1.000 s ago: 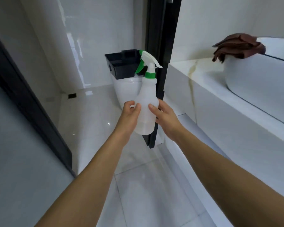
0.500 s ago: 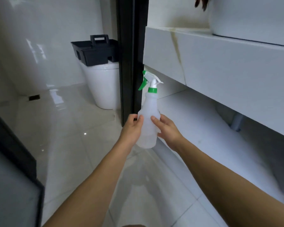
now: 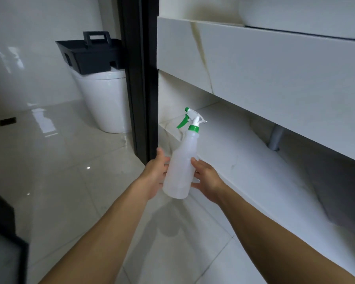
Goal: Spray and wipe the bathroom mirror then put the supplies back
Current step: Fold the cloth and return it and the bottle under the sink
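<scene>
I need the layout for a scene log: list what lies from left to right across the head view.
Black plastic caddy with handle → white toilet → black vertical door frame → translucent spray bottle with green trigger → grey drain pipe.

Toilet [image 3: 109, 103] on glossy floor [image 3: 59, 171]

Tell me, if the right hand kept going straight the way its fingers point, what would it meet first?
The right hand already touches the spray bottle, so the bottle comes first; past it, probably the left hand, though depth is unclear.
</scene>
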Action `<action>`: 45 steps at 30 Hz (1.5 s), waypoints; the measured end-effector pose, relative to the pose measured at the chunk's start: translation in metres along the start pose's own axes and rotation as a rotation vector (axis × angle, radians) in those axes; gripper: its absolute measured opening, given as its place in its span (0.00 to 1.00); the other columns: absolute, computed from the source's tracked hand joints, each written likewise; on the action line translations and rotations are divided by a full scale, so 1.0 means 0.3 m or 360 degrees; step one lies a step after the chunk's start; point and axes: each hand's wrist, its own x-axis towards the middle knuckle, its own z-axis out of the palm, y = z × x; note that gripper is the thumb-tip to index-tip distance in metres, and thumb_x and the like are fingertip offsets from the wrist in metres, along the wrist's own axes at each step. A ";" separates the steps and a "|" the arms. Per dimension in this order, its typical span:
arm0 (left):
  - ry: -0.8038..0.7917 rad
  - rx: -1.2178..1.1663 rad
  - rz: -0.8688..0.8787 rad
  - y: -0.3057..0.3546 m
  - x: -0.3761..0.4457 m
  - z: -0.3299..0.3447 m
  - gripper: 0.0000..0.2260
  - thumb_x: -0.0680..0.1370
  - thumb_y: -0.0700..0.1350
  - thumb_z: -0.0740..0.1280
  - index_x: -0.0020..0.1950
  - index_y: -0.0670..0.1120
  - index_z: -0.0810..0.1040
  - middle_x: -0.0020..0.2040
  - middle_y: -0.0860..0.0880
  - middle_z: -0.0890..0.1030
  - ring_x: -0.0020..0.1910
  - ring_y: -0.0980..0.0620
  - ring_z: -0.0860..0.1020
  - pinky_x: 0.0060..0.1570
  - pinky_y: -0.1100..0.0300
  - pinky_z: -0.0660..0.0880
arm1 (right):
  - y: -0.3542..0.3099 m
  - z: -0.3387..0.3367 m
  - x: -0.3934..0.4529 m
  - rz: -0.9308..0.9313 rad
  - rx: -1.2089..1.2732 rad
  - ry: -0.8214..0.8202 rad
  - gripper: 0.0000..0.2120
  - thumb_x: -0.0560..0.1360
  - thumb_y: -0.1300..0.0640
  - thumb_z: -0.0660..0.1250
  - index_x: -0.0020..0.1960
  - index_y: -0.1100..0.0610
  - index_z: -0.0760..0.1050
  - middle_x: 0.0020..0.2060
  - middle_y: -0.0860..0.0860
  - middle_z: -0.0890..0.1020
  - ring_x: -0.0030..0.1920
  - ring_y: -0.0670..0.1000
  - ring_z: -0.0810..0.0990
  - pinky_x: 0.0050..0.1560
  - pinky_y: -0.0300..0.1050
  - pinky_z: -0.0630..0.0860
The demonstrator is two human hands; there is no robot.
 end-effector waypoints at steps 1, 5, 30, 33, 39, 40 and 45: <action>-0.0010 -0.0023 -0.0034 0.001 0.002 0.018 0.31 0.83 0.65 0.45 0.72 0.47 0.72 0.66 0.47 0.79 0.59 0.48 0.78 0.60 0.50 0.70 | -0.003 -0.019 -0.003 0.0013 0.0003 0.0011 0.21 0.82 0.45 0.61 0.70 0.55 0.72 0.63 0.53 0.80 0.63 0.56 0.78 0.66 0.63 0.74; -0.0097 0.0023 -0.0101 0.008 0.018 0.100 0.33 0.82 0.67 0.45 0.72 0.47 0.73 0.66 0.46 0.80 0.63 0.46 0.77 0.63 0.46 0.70 | -0.007 -0.107 -0.027 0.0065 0.0091 0.0043 0.18 0.83 0.46 0.60 0.66 0.56 0.74 0.62 0.53 0.80 0.62 0.55 0.79 0.62 0.61 0.77; -0.0790 0.0242 0.0134 0.029 0.092 0.817 0.18 0.84 0.53 0.57 0.72 0.51 0.73 0.67 0.57 0.76 0.57 0.59 0.75 0.57 0.64 0.65 | -0.046 -0.701 -0.286 -0.0204 0.0628 0.0832 0.18 0.82 0.47 0.63 0.69 0.52 0.72 0.66 0.50 0.78 0.68 0.53 0.75 0.69 0.63 0.71; -0.0835 0.0218 0.0184 0.010 0.099 0.867 0.18 0.84 0.54 0.57 0.72 0.51 0.74 0.65 0.56 0.78 0.55 0.60 0.75 0.59 0.63 0.64 | -0.052 -0.738 -0.300 -0.0256 0.0636 0.0883 0.20 0.82 0.49 0.63 0.72 0.53 0.70 0.64 0.49 0.79 0.67 0.52 0.75 0.70 0.61 0.70; -0.0796 0.0163 0.0257 0.010 0.122 0.915 0.09 0.84 0.54 0.59 0.57 0.56 0.78 0.52 0.59 0.80 0.48 0.63 0.77 0.50 0.64 0.69 | -0.061 -0.757 -0.286 -0.0384 0.0475 0.1027 0.24 0.80 0.50 0.66 0.75 0.51 0.66 0.69 0.50 0.75 0.70 0.53 0.73 0.72 0.61 0.68; -0.0787 0.0186 0.0275 0.010 0.126 0.917 0.10 0.84 0.54 0.58 0.58 0.56 0.77 0.51 0.59 0.80 0.49 0.61 0.77 0.52 0.63 0.68 | -0.063 -0.756 -0.282 -0.0414 0.0438 0.1069 0.24 0.80 0.51 0.67 0.74 0.52 0.67 0.68 0.49 0.75 0.69 0.53 0.73 0.72 0.60 0.69; -0.0844 0.0292 0.0309 0.001 0.154 0.918 0.21 0.86 0.57 0.48 0.74 0.55 0.71 0.68 0.55 0.76 0.66 0.54 0.73 0.65 0.58 0.63 | -0.058 -0.752 -0.273 -0.0518 0.0251 0.1211 0.17 0.78 0.53 0.70 0.66 0.49 0.72 0.57 0.42 0.79 0.66 0.51 0.76 0.70 0.56 0.72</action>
